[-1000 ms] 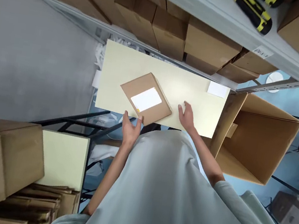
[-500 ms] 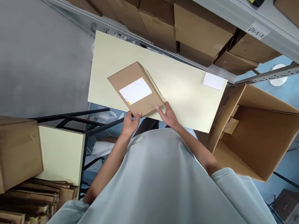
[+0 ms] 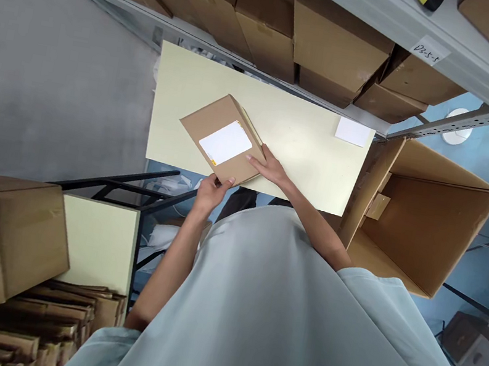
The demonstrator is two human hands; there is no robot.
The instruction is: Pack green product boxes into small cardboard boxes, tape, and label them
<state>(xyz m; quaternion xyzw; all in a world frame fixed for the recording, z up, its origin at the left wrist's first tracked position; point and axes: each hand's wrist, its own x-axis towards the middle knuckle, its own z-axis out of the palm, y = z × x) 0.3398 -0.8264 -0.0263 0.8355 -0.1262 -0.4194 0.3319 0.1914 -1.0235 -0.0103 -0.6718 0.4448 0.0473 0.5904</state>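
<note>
A flat brown cardboard box (image 3: 204,129) is held at an angle over the pale yellow table (image 3: 308,162). On its upper face is a white label (image 3: 226,142) with small yellow marks at its corners. My left hand (image 3: 212,193) grips the near corner, thumb on top and fingers underneath. Along the right edge, my right hand (image 3: 270,167) has its thumb on the top face and its fingers round the side. Both hands are closed on the box.
A large open carton (image 3: 426,219) stands right of the table. Shelves with cardboard boxes (image 3: 336,54) run along the back. A white card (image 3: 352,131) lies at the table's right end. Lower left are a closed carton (image 3: 29,234) and folded cardboard sheets (image 3: 64,309).
My right hand has shifted up along the box's right edge, its thumb now further onto the top. My left hand has slid slightly left. The view has tilted a little.
</note>
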